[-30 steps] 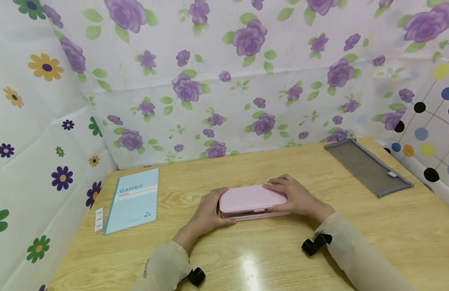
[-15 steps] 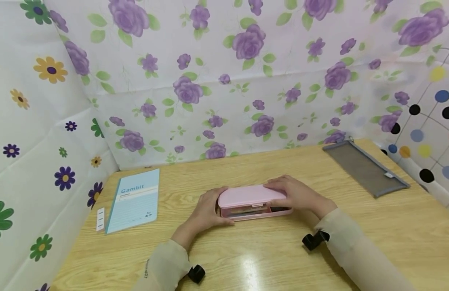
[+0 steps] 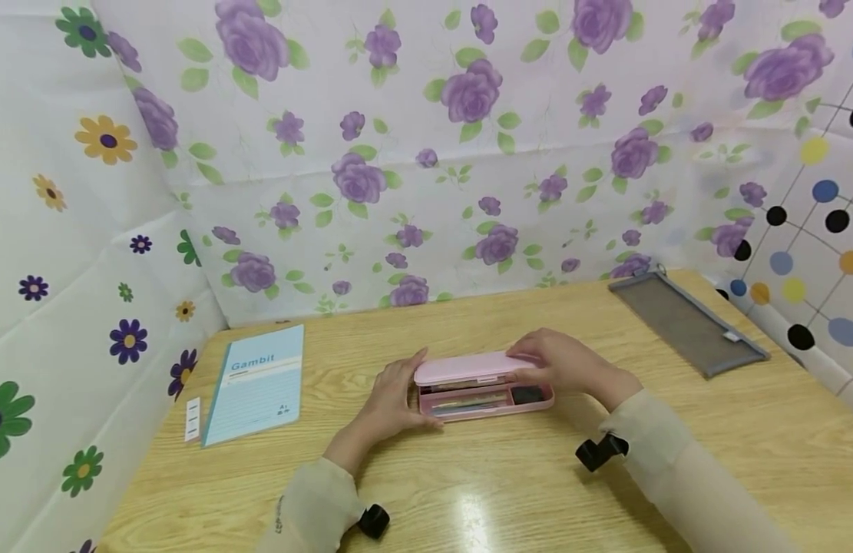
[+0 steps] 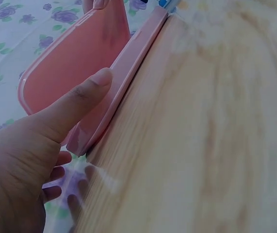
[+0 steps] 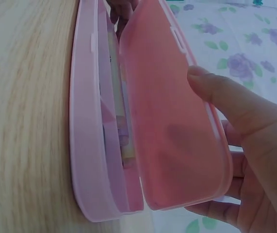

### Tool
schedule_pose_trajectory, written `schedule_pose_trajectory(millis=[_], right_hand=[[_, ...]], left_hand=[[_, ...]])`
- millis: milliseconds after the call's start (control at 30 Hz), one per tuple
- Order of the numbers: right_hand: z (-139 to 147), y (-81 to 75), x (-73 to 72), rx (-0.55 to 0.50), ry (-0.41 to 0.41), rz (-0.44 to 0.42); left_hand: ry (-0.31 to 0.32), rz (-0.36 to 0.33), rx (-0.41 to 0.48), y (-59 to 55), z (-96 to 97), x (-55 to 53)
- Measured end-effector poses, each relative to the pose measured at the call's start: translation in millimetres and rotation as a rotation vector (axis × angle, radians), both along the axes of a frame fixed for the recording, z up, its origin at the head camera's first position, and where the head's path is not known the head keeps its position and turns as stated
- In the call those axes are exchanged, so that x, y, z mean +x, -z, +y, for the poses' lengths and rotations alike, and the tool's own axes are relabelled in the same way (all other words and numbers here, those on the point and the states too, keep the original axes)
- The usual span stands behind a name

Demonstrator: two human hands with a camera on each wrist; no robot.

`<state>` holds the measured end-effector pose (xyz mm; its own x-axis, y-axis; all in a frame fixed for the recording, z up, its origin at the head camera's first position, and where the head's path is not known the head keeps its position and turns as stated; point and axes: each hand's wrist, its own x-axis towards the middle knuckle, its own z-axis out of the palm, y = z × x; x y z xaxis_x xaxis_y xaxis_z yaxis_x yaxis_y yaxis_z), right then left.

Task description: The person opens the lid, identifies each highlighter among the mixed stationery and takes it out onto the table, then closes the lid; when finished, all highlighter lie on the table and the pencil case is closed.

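A pink pencil case [image 3: 491, 415] lies on the wooden table, its lid [image 5: 172, 121] tilted partly up. My left hand [image 3: 391, 403] holds the base at the left end, with the thumb [image 4: 87, 94] along its front wall. My right hand [image 3: 571, 370] grips the lid by its right end, thumb at the front edge near the clasp [image 5: 178, 39]. Under the lid, pencil-like sticks [image 3: 471, 402] lie in a long compartment, and a dark block [image 3: 527, 395] sits in a small one at the right. The lid hides the back of the inside.
A light-blue notebook [image 3: 260, 392] lies at the left, beside a small white strip [image 3: 193, 419]. At the back right is a grey mesh zip pouch [image 3: 685, 322]. Flower-patterned sheeting [image 3: 426, 230] stands behind the table [image 3: 467, 476].
The right hand has raised the lid's front edge from a narrow gap to a wider opening, and the contents have come into sight. The left hand stays at the base's left end.
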<state>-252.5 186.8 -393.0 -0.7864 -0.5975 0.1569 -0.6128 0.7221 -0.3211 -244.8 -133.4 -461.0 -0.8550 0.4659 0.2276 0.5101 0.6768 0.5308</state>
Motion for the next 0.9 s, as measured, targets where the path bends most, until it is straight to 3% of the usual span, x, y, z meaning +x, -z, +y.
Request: schedule_pose_trajectory(millis=[300, 600, 900], right_hand=[[-2.5, -12.4, 0.2, 0.023, 0.081, 0.033], [-6.8, -19.9, -5.0, 0.018, 0.116, 0.167], [-17.7, -33.5, -3.9, 0.036, 0.256, 0.181]], left_hand=[[-0.044, -0.023, 0.011, -4.2, -3.3, 4.2], [-0.114, -0.014, -0.012, -1.0, -8.3, 9.9], [-0.102, 0.032, -0.022, -0.6, -6.1, 13.4]])
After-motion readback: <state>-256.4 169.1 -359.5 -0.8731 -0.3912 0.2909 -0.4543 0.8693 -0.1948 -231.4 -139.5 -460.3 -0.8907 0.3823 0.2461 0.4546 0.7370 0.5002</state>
